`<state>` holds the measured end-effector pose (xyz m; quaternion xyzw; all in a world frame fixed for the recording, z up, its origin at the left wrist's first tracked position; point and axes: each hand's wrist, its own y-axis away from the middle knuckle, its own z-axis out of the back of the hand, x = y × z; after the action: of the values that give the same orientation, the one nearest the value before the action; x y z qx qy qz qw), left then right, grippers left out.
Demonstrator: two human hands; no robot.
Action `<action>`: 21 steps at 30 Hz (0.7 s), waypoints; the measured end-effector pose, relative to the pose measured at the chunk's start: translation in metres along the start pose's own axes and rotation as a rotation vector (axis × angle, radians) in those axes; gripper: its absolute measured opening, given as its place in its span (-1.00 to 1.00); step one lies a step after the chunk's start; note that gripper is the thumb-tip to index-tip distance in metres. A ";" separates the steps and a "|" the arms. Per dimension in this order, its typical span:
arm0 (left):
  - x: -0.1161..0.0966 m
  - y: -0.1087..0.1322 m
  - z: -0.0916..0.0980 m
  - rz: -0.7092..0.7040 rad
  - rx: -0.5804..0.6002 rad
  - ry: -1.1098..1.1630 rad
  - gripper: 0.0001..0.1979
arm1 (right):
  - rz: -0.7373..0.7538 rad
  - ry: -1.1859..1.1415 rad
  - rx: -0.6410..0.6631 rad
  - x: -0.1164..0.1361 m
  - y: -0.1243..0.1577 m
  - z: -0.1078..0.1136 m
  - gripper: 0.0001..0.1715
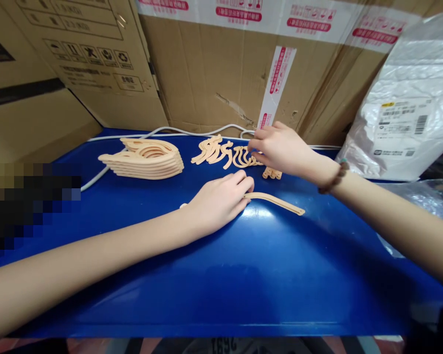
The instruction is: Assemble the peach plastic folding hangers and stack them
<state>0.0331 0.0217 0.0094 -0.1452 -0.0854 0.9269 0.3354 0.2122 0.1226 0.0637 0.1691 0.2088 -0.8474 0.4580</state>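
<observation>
My left hand [221, 199] lies knuckles-up on the blue table [214, 280], fingers curled over one end of a long, curved peach plastic arm [276, 201] that points right. My right hand [280, 147] reaches to the back of the table, its fingers pinched at a loose pile of peach hook-shaped pieces [225, 153]. What the pinch holds is hidden by the fingers. A few short peach pieces [272, 173] lie just under that hand. To the left sits a neat stack of peach hanger bodies [145, 158].
Cardboard boxes [214, 69] wall off the back and left. A white cable [170, 132] runs along the table's far edge. A grey plastic mailing bag [406, 108] leans at the right, with clear plastic wrap [421, 196] below it.
</observation>
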 end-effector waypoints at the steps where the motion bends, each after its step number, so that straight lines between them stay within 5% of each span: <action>1: -0.001 -0.003 -0.002 0.012 -0.006 -0.015 -0.89 | 0.030 -0.009 0.012 -0.003 -0.009 -0.005 -0.74; 10: -0.001 -0.003 -0.006 0.233 -0.078 -0.023 -0.63 | 0.204 0.179 0.061 0.006 -0.057 -0.021 -0.66; 21: -0.009 0.008 0.008 0.306 0.127 -0.105 -0.76 | 0.354 0.263 0.068 0.010 -0.067 -0.025 -0.69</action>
<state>0.0324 0.0097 0.0170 -0.0865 -0.0211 0.9770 0.1939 0.1520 0.1611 0.0508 0.3276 0.2052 -0.7308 0.5625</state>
